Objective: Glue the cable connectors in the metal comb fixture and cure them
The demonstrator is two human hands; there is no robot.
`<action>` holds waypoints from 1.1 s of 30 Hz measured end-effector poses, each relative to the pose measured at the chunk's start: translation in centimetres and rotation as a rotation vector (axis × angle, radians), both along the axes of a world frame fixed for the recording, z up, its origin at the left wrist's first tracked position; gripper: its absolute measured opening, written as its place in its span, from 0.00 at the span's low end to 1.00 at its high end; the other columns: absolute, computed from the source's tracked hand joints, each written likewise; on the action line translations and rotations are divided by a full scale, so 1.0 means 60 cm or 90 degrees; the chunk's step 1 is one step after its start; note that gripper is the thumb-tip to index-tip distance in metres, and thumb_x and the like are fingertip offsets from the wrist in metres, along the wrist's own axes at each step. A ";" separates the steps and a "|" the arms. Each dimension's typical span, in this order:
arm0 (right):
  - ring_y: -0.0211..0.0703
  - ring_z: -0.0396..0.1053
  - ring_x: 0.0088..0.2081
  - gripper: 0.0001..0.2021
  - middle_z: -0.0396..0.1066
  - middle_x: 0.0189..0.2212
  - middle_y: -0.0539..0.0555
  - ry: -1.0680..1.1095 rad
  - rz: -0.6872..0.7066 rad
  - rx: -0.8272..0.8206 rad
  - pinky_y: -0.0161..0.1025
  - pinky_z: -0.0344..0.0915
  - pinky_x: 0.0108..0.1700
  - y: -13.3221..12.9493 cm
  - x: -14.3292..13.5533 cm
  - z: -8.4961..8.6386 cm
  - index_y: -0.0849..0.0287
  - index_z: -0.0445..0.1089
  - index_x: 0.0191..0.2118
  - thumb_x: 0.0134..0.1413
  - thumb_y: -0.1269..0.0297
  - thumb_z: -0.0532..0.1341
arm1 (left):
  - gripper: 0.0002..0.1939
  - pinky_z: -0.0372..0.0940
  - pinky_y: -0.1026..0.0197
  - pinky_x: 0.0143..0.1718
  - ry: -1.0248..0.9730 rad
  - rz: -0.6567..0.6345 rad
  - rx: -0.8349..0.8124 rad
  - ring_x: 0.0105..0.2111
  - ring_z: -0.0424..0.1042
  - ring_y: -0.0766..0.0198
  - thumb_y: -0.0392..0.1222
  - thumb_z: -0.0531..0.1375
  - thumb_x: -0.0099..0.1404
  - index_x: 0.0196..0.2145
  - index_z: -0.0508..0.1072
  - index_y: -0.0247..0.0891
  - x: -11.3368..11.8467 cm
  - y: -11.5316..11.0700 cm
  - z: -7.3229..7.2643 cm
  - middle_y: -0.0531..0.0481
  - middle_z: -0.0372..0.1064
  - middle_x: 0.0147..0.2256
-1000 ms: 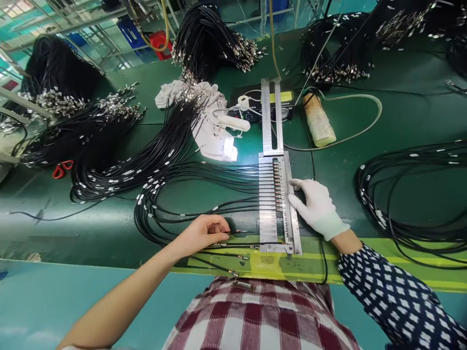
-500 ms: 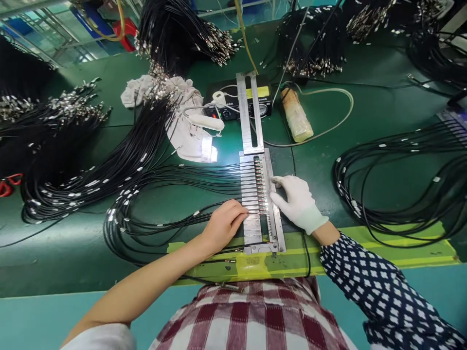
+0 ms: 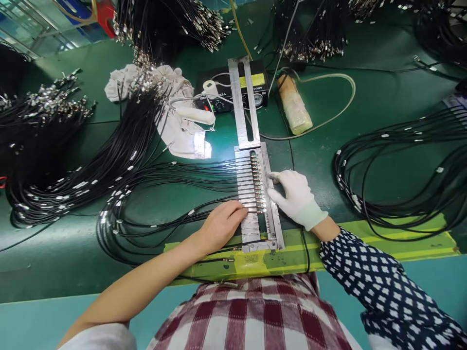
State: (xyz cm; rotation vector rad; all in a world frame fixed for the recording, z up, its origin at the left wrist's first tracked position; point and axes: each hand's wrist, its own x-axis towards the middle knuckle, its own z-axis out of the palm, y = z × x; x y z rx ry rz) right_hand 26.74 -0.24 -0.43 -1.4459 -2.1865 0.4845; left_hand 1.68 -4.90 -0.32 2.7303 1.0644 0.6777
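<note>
A slotted metal fixture (image 3: 249, 233) lies on the green table, with a row of black cables (image 3: 215, 167) laid side by side across its upper part and their metal ends in a column. My bare left hand (image 3: 223, 223) is closed at the fixture's left side, its fingertips on a black cable at the lower end of the row. In a white glove, my right hand (image 3: 292, 197) grips the raised right rail (image 3: 272, 209) of the fixture between thumb and fingers. Just beyond stands a second slotted metal frame (image 3: 238, 104), leaning on a black control box (image 3: 222, 104).
Large bundles of black cables (image 3: 120, 136) fill the left and far side. Coiled cables (image 3: 365, 194) lie at the right. Behind the fixture are a wrapped roll (image 3: 295, 107), a white cloth glove (image 3: 175, 138) and a bright lamp (image 3: 199, 115). Yellow-green tape (image 3: 350, 250) edges the table.
The whole view has shifted slightly. My left hand's fingertips have come down flatter on the fixture at the cable. The right hand keeps its place on the rail.
</note>
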 end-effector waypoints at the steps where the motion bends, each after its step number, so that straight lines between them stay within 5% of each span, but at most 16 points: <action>1: 0.54 0.68 0.45 0.17 0.73 0.41 0.58 0.001 -0.002 0.000 0.48 0.59 0.50 0.000 0.000 0.000 0.57 0.69 0.52 0.63 0.57 0.56 | 0.08 0.68 0.62 0.40 -0.002 -0.001 0.004 0.37 0.69 0.62 0.33 0.52 0.73 0.44 0.70 0.35 0.001 0.000 -0.001 0.45 0.69 0.38; 11: 0.53 0.68 0.46 0.17 0.73 0.42 0.57 -0.006 -0.007 -0.001 0.48 0.58 0.50 0.000 0.001 -0.005 0.57 0.69 0.53 0.63 0.56 0.56 | 0.14 0.62 0.53 0.46 -0.003 0.021 -0.031 0.45 0.68 0.56 0.31 0.52 0.71 0.49 0.74 0.41 -0.012 -0.017 0.004 0.43 0.71 0.42; 17: 0.52 0.68 0.44 0.16 0.72 0.39 0.56 -0.002 -0.009 -0.004 0.47 0.59 0.49 0.002 -0.001 -0.002 0.57 0.70 0.52 0.62 0.57 0.56 | 0.18 0.60 0.57 0.37 0.050 0.004 -0.051 0.36 0.64 0.58 0.29 0.51 0.71 0.57 0.67 0.35 -0.021 -0.034 0.007 0.43 0.68 0.37; 25: 0.52 0.69 0.45 0.16 0.73 0.41 0.56 0.006 0.003 -0.001 0.48 0.60 0.50 -0.001 0.003 0.000 0.57 0.69 0.52 0.63 0.57 0.55 | 0.17 0.62 0.54 0.40 0.023 0.037 -0.361 0.39 0.66 0.56 0.29 0.54 0.65 0.51 0.64 0.37 -0.012 -0.091 0.049 0.46 0.69 0.39; 33: 0.53 0.69 0.45 0.16 0.74 0.40 0.57 0.007 0.002 0.000 0.49 0.60 0.51 -0.001 0.003 0.001 0.57 0.70 0.51 0.64 0.56 0.54 | 0.08 0.67 0.63 0.39 -0.132 0.066 -0.409 0.37 0.70 0.64 0.36 0.53 0.74 0.45 0.71 0.40 -0.018 -0.079 0.070 0.48 0.68 0.38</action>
